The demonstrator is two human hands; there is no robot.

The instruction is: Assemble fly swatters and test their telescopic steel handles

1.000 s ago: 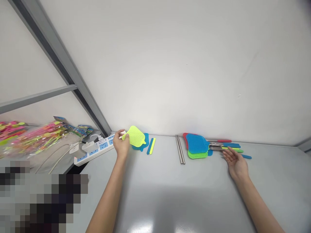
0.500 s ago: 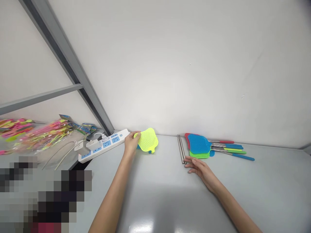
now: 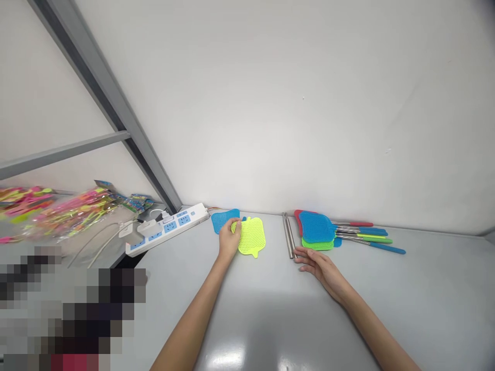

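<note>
My left hand (image 3: 231, 238) pinches the left edge of a yellow fly swatter head (image 3: 252, 237), a perforated plastic piece with no handle on it. Behind that hand, a blue fly swatter head (image 3: 224, 219) lies on the table close to the wall. My right hand (image 3: 315, 264) has its fingers stretched out, nothing held, with the fingertips at the near ends of the metal rods (image 3: 288, 237). Just beyond the right hand lies a pile of fly swatters (image 3: 317, 226) in blue, red and green, their handles (image 3: 375, 233) pointing right.
A white power strip (image 3: 170, 229) with plugs and cables lies on the left. Further left are plastic bags of colourful items (image 3: 73, 214) beside a grey metal frame (image 3: 127, 113). The wall (image 3: 270, 129) rises behind the grey table (image 3: 263, 309). The lower left corner is pixelated.
My left hand has brought the yellow swatter head to the right and nearer, uncovering the blue head behind it. My right hand has stayed almost in place.
</note>
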